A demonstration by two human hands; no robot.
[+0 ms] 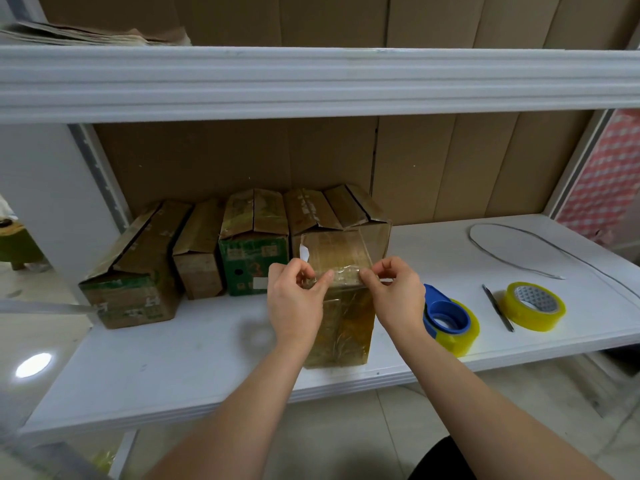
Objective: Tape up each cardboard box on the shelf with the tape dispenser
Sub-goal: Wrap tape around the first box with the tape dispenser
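Cardboard box (pixel 341 299) stands upright near the front edge of the white shelf (pixel 194 358), just ahead of the row of boxes (pixel 221 251) lined up at the back. Clear tape wraps its front face and top.

Your left hand (pixel 296 303) pinches the near top edge of the box at its left corner, thumb and forefinger curled onto the shiny tape there. Your right hand (pixel 394 294) does the same at the right corner, grip pressed together on the tape edge. Both forearms reach in from below.

Tape dispenser (pixel 446 318), blue with a yellowish roll in it, lies on the shelf just right of the box, close beside your right wrist. Further right: a thin dark tool (pixel 498 308), cannot tell what kind, then a spare tape roll (pixel 535 306) lying flat. A thin grey cable (pixel 512 247) loops across the shelf behind them.

Back row: several worn brown boxes, flaps partly lifted, one with green print.
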